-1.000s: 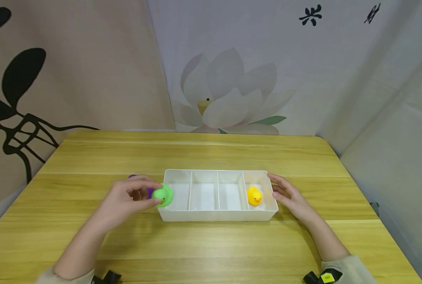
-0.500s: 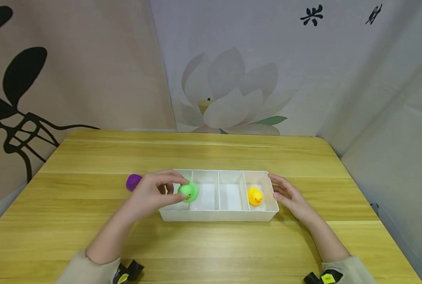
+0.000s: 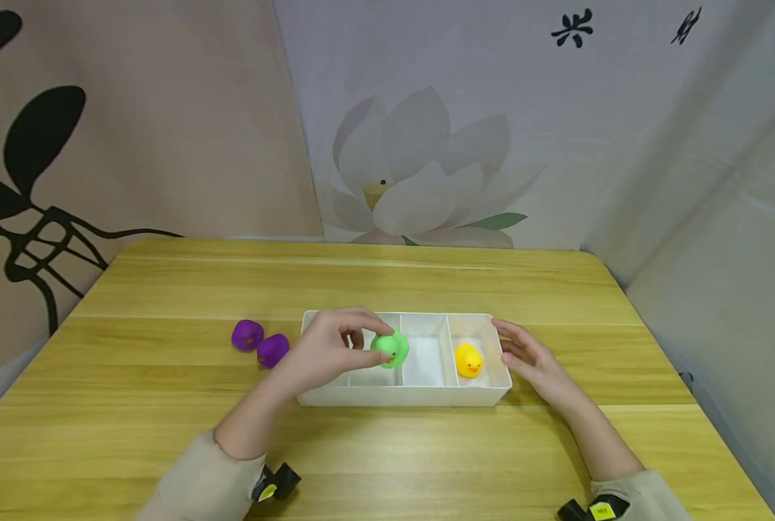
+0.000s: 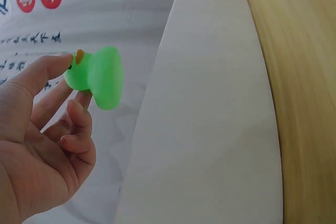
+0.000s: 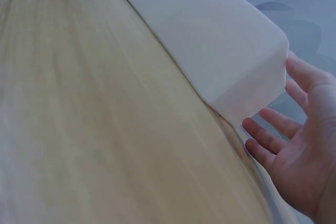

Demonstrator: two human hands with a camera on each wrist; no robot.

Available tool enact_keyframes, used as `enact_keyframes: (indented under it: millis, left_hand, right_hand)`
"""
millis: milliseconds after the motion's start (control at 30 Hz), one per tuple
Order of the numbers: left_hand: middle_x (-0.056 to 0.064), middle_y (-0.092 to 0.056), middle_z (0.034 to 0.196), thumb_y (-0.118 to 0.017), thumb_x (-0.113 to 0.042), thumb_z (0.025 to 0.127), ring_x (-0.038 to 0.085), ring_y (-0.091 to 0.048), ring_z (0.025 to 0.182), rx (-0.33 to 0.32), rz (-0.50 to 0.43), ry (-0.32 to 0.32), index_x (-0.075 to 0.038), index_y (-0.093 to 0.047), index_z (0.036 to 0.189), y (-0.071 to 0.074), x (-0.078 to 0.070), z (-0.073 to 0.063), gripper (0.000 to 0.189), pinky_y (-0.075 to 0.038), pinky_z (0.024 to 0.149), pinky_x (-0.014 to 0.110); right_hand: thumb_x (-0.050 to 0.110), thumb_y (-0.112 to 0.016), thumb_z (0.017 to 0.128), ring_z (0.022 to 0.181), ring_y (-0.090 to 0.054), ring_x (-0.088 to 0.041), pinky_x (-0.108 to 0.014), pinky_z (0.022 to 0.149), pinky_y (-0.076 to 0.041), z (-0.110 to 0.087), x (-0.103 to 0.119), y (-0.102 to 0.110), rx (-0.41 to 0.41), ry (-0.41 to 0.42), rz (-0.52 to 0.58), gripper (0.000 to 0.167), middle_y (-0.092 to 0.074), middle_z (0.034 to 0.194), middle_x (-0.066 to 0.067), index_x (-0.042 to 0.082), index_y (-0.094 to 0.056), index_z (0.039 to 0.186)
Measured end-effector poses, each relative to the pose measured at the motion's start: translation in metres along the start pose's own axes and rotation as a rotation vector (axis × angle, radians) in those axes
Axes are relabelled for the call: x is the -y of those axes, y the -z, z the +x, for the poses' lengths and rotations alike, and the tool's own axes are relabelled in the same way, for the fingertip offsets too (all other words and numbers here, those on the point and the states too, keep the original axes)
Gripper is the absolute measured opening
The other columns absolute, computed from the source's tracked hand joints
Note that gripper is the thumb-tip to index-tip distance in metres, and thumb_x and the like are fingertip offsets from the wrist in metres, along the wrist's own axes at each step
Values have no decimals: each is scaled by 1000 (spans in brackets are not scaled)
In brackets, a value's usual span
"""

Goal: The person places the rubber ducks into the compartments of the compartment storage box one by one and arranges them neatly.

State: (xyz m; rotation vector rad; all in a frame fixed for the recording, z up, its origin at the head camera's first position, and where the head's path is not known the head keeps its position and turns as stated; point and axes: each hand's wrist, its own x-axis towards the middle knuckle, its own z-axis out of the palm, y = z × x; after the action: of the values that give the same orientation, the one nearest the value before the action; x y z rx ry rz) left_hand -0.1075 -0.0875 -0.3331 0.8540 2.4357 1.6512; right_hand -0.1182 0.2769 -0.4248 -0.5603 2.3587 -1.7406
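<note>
At the far left of the work area, two small rounded purple toys (image 3: pixel 247 335) sit close together on the light wood-grain counter (image 3: pixel 426 463), outside the tray. I cannot tell whether they touch.

Next to the right, my left hand (image 3: pixel 325 351) reaches over the left part of the white four-compartment tray (image 3: pixel 407 396). Thumb and finger pinch the head of the bright green toy duck (image 3: pixel 395 349); the other fingers curl loosely below without gripping. The duck is raised over the tray, near the divider between the second and third compartments from the left, with its broad base facing down.

Handling: I judge the duck light, hollow and soft-skinned, probably rubber or vinyl, and unlikely to break. Take hold at the rounded head, thumb opposite finger, keeping the base free. Apply light pressure; the smooth, curved surface may roll or slip if pinched off-centre.

In the rightmost compartment sits a yellow toy duck (image 3: pixel 468 359), beak toward me.

At the far right, my right hand (image 3: pixel 533 362) has its fingers spread and relaxed, fingertips against the tray's end wall, grasping nothing.
</note>
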Motion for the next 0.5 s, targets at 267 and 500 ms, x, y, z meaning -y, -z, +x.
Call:
enact_keyframes:
  millis: [267, 500]
  left_hand:
    - [-3, -67, 97, -81, -11, 76, 18, -52, 66, 33, 23, 35, -10, -75, 99, -14, 2, 16, 24, -41, 50, 24]
    - [-7, -67, 96, -81, -13, 76, 19, -51, 66, 66, 53, 40, -13, -75, 100, -24, 7, 28, 24, -40, 50, 24]
  right_hand:
    - [8, -52, 99, 127, -42, -34, -23, 94, -42, 0, 0, -1, 1, 4, 3, 52, -33, 148, -19, 4, -32, 147]
    - [6, -50, 99, 126, -44, -30, -23, 93, -42, 0, -2, 0, -2, 19, -1, 51, -33, 147, -23, 2, -32, 146]
